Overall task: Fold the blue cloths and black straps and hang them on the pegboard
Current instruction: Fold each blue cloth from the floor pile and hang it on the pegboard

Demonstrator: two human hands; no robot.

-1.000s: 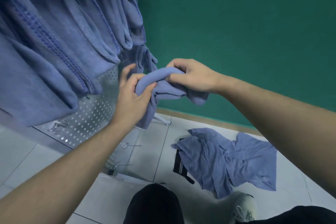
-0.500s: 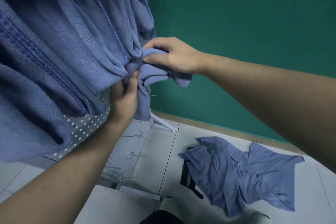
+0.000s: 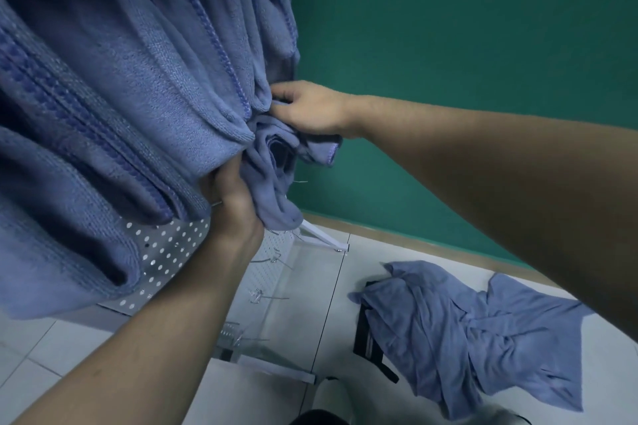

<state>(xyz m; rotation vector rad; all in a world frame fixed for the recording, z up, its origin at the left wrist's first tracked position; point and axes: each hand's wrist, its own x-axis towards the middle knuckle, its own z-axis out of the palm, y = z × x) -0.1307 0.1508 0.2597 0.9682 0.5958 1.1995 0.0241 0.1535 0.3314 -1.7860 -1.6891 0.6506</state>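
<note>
Both hands are engaged on one folded blue cloth at the lower right edge of the hanging row. The left hand grasps its lower bunched portion, fingers partly hidden behind the neighbouring fabric. The right hand clamps its upper portion, fingers curled into the folds, with a stitched corner of the cloth protruding below the wrist. The cloth is soft terry pile, rolled into thick rounded folds with a deep central crease.

Hanging cloths of the same blue terry fill the upper left, draped in heavy loops with darker overlock stitching along the hems; they cover most of the pegboard. The pegboard is a white perforated metal panel with regular round holes. Thin wire hooks project from its lower area, bare.

On the pale tiled floor lies a crumpled blue cloth pile, thinner in appearance and heavily wrinkled. A black strap, flat woven webbing, shows from under its left edge, touching it. A matt green wall stands behind, with a tan skirting strip at its base.
</note>
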